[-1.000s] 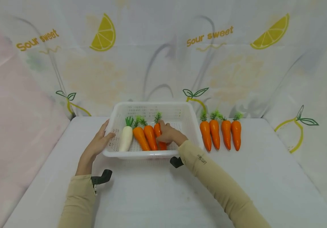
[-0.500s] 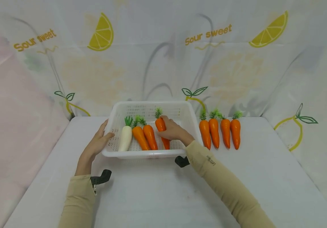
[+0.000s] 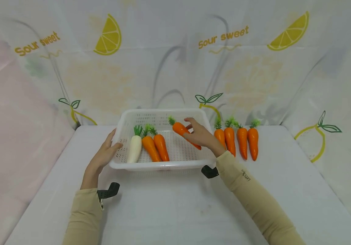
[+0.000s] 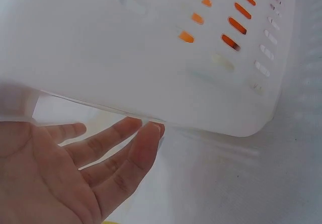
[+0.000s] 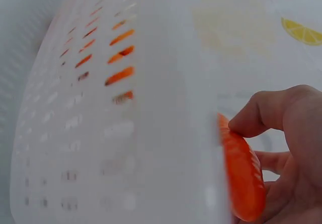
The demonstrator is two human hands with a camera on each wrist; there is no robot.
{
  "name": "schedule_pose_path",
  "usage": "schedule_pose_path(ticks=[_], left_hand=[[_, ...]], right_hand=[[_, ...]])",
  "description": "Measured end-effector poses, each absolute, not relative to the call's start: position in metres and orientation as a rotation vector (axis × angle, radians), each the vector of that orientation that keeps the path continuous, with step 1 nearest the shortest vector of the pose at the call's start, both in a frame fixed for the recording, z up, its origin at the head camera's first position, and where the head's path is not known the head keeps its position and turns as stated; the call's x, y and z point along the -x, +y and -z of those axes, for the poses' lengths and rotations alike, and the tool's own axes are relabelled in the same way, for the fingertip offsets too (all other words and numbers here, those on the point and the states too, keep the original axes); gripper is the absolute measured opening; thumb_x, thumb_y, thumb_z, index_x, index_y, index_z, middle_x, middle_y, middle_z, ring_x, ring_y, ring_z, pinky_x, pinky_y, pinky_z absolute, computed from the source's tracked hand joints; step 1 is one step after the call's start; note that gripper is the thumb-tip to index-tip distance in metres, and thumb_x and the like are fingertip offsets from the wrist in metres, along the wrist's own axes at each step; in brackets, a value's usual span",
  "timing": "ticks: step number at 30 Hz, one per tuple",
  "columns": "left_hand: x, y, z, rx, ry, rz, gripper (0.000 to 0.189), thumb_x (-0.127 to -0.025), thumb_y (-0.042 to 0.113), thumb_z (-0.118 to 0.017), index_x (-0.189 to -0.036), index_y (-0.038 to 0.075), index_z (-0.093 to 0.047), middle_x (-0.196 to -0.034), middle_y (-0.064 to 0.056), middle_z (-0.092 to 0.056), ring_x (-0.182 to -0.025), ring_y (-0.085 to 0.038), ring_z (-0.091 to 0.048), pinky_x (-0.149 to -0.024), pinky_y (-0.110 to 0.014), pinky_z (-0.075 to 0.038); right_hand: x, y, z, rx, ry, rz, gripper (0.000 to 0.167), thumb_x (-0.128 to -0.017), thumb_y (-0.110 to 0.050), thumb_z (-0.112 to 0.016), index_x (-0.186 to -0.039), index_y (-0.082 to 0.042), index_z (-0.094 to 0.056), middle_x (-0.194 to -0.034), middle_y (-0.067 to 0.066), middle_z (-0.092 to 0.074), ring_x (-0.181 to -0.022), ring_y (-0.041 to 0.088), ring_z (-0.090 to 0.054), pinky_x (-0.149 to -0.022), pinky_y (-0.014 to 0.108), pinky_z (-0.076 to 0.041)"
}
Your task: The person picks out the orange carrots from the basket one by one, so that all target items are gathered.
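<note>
Right hand [image 3: 200,135] pinches a tilted carrot [image 3: 180,129] over the basket [image 3: 163,165]! Lift it clear; left hand [image 3: 104,154], fingers spread, should steady the basket.

In the head view, the right hand [image 3: 202,136] covers part of the held carrot [image 3: 180,128], and the wrist hides the tip of the leftmost carrot [image 3: 219,136] on the table [image 3: 169,211]. The near wall of the basket [image 3: 163,166] hides the lowest ends of the white radish [image 3: 134,149] and both carrots [image 3: 151,149] inside. The bottom edge cuts off both sleeves [image 3: 82,217]; some lettering [image 3: 245,175] on the right one is too small to read. The left wrist view crops the left hand [image 4: 75,178] and the basket. In the right wrist view, the basket's edge is blurred and hides the held carrot's leafy end.
</note>
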State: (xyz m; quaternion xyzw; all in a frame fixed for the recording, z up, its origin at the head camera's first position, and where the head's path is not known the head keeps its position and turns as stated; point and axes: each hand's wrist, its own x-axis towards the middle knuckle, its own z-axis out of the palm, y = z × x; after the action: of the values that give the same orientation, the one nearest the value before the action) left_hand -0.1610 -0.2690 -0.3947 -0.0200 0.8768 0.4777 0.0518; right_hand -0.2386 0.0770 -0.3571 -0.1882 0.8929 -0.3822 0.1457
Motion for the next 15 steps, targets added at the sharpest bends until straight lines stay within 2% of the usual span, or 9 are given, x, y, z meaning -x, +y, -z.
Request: schedule_pose_path(ticks=[4, 7, 15], left_hand=[[0.161, -0.269, 0.394, 0.063, 2.655, -1.456, 0.068, -0.098, 0.026, -0.036, -0.153, 0.026, 0.005, -0.149, -0.024, -0.031, -0.119, -0.041, -0.046, -0.086, -0.047, -0.041], [0.161, -0.268, 0.394, 0.060, 2.653, -1.457, 0.068, -0.099, 0.027, -0.036, -0.153, 0.026, 0.005, -0.149, -0.024, -0.030, -0.119, -0.041, -0.046, -0.086, -0.048, -0.041], [0.160, -0.267, 0.392, 0.063, 2.655, -1.462, 0.069, -0.098, 0.025, -0.037, -0.153, 0.025, 0.005, -0.150, -0.025, -0.029, -0.121, -0.043, -0.045, -0.088, -0.051, -0.041]], right_hand=[[0.235, 0.094, 0.346, 0.540, 2.524, 1.213, 0.061, -0.093, -0.017, -0.048, -0.148, -0.016, -0.023, -0.140, 0.018, -0.041, -0.111, 0.032, -0.056, -0.081, 0.042, -0.052], [0.233, 0.107, 0.341, 0.535, 2.508, 1.272, 0.059, -0.093, -0.014, -0.048, -0.147, -0.013, -0.025, -0.140, 0.021, -0.041, -0.117, 0.034, -0.051, -0.086, 0.046, -0.050], [0.233, 0.140, 0.335, 0.446, 2.585, 1.277, 0.056, -0.093, -0.016, -0.049, -0.146, -0.011, -0.030, -0.141, 0.019, -0.040, -0.118, 0.034, -0.049, -0.089, 0.044, -0.049]])
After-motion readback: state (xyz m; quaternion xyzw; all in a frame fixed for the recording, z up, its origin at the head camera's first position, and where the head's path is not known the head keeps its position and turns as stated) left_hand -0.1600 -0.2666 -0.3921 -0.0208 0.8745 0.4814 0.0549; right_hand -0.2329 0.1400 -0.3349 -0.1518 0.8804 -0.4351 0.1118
